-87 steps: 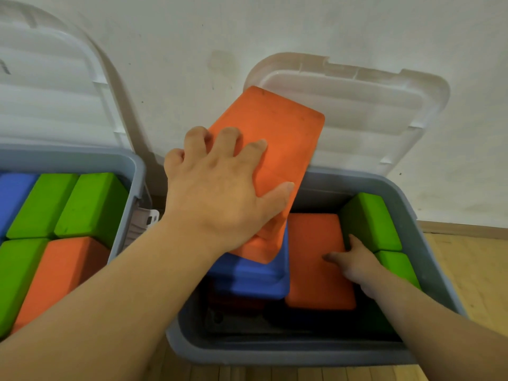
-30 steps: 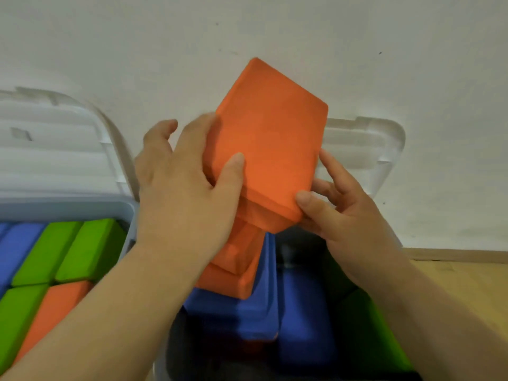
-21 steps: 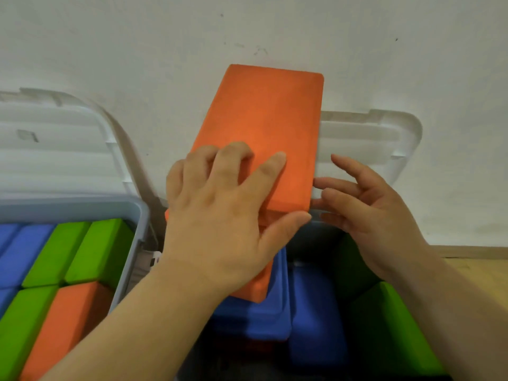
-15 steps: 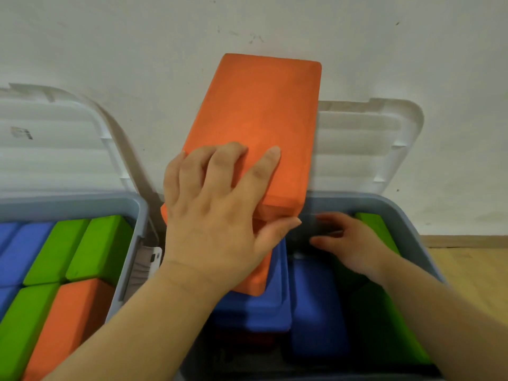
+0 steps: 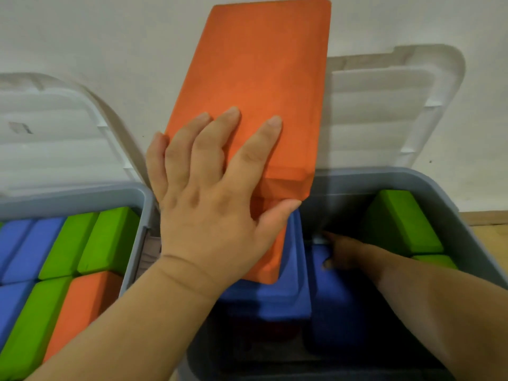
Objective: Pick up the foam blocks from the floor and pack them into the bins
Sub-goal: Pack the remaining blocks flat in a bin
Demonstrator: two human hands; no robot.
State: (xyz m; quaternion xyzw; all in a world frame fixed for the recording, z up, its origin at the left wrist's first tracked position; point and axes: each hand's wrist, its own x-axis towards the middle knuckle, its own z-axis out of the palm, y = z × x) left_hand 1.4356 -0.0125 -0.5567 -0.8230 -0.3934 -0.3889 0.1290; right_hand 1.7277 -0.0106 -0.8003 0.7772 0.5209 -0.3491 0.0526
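Jutting above the grip of the left hand (image 5: 209,215), the orange block (image 5: 261,64) tilts.

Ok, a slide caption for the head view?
Left hand holds orange blocks over the grey bin while right hand reaches inside.
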